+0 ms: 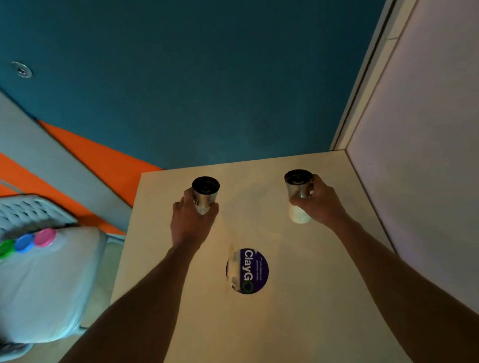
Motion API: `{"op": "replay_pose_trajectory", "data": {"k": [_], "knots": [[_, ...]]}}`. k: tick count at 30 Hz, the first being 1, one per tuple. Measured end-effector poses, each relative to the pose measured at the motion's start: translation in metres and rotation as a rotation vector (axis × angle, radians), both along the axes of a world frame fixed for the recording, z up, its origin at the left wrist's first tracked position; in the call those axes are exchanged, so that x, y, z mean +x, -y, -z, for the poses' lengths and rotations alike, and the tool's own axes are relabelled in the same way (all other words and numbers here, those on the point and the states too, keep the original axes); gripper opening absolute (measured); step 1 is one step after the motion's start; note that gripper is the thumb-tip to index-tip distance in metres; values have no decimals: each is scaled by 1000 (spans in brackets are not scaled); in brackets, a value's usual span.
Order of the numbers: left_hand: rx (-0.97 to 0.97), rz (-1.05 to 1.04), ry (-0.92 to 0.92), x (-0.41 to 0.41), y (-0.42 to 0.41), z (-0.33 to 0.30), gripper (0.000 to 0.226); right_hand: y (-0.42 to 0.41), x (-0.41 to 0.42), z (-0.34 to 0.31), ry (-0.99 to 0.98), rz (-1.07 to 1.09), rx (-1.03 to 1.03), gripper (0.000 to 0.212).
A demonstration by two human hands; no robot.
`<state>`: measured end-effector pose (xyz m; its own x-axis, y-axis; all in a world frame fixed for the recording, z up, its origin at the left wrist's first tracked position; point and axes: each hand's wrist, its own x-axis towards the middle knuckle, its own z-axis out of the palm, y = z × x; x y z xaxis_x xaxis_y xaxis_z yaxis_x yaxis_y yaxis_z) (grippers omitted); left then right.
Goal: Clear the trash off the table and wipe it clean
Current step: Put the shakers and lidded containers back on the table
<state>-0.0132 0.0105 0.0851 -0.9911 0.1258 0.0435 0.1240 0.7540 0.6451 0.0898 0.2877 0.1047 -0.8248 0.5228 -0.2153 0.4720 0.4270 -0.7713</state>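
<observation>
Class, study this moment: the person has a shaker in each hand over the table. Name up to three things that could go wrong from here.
1. Both hands are occupied: the left hand grips the left steel-topped shaker, the right hand the right steel-topped shaker, so neither can wipe.
2. Tilting either shaker might spill its contents onto the pale wooden table.
3. Wiping may catch the already peeling round purple sticker.

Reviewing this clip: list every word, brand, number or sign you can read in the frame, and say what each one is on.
"ClayGO": on the round purple sticker stuck to the table, letters turned sideways, the final O green.
Small white line beside it on the same sticker: too small and blurred to read.
Shakers in the left hand and right hand: no readable text.
</observation>
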Motion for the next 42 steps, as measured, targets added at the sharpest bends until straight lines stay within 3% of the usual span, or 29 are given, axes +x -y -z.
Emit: {"op": "replay_pose_trajectory", "data": {"k": [20,36,42], "knots": [[173,-261,21,-206,-60,89,63,-82,-194,100,-257,84,-47,55],[220,-260,8,-226,-63,115,65,-88,-218,142,-254,147,1,65],[209,-259,141,-229,-58,117,79,-90,-215,142,-163,138,-14,67]]}}
